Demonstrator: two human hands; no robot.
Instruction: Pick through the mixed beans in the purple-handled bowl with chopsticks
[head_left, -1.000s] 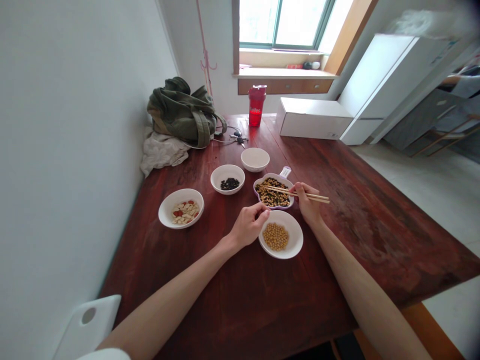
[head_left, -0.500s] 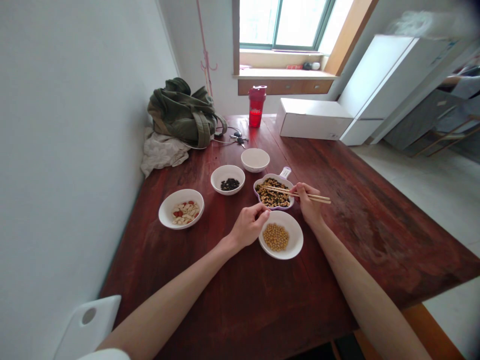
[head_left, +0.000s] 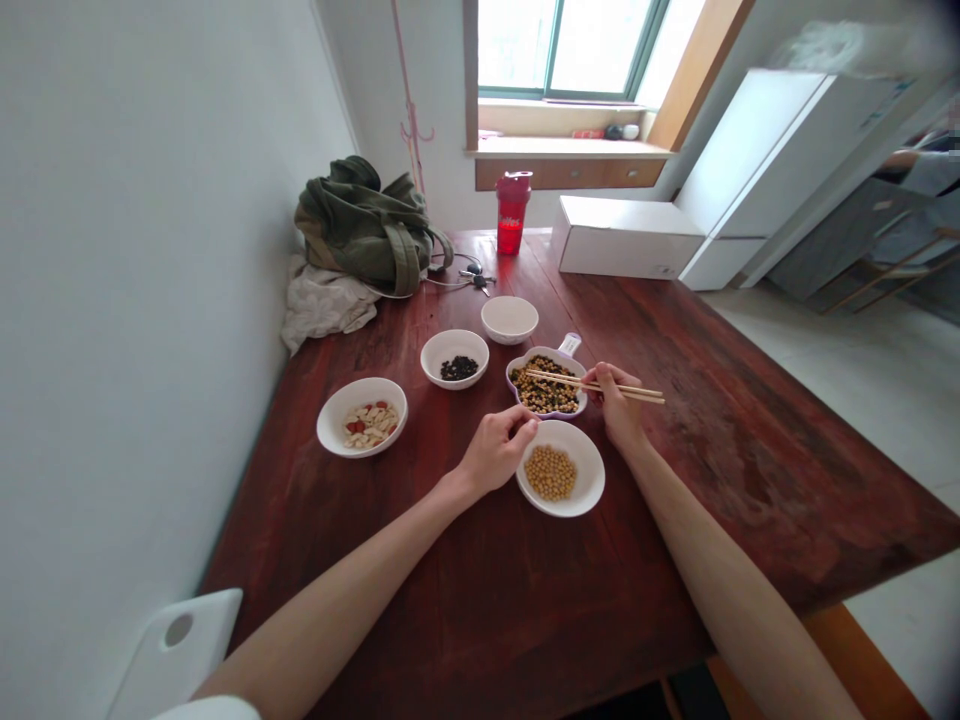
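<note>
My right hand (head_left: pixel 616 405) is closed around a pair of wooden chopsticks (head_left: pixel 630 391). Their tips rest among mixed yellow beans and dark pieces in a purple-rimmed, scalloped dish (head_left: pixel 512 388) with a short handle. My left hand (head_left: pixel 495 448) has its fingers curled together at the upper left rim of a white bowl (head_left: pixel 592 495), close to the dish's near edge. Which rim its fingertips grip, if any, I cannot tell. Yellow soybeans (head_left: pixel 550 473) lie in that bowl.
Further left stand a bowl (head_left: pixel 325 430) of peanuts, a bowl (head_left: pixel 429 362) of dark pieces, and an empty bowl (head_left: pixel 510 320). Beyond them are a green bag (head_left: pixel 360 230), keys (head_left: pixel 478 278), a red bottle (head_left: pixel 512 215) and a white box (head_left: pixel 630 238). A wall borders the table's left side.
Hardly anything differs. The chopsticks in my right hand have shifted very slightly, with their tips still in the dish. My left hand keeps its place.
</note>
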